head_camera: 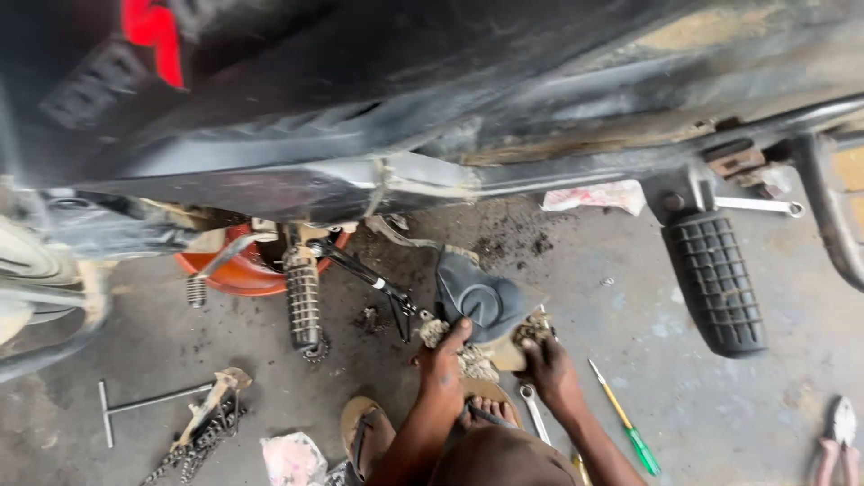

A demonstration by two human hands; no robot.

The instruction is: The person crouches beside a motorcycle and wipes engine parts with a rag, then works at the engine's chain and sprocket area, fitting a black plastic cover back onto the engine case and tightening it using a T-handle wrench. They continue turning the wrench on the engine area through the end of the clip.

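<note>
Both of my hands grip a dark grey metal cover (484,299) with a dirty rim, resting on the concrete floor under a motorcycle. My left hand (445,362) holds its near left edge, thumb up on the grimy rim. My right hand (547,364) clasps the near right edge. A greasy chain (472,360) lies bunched between the two hands. My sandalled feet (364,436) sit just below.
Black motorcycle body (432,99) overhead, a ribbed rubber footpeg (715,281) at right, another footpeg (304,306) and an orange basin (236,270) at left. On the floor: T-handle wrench (144,402), chain piece (193,445), green-handled screwdriver (627,420), spanner (533,409), pliers (839,434), rags (596,195).
</note>
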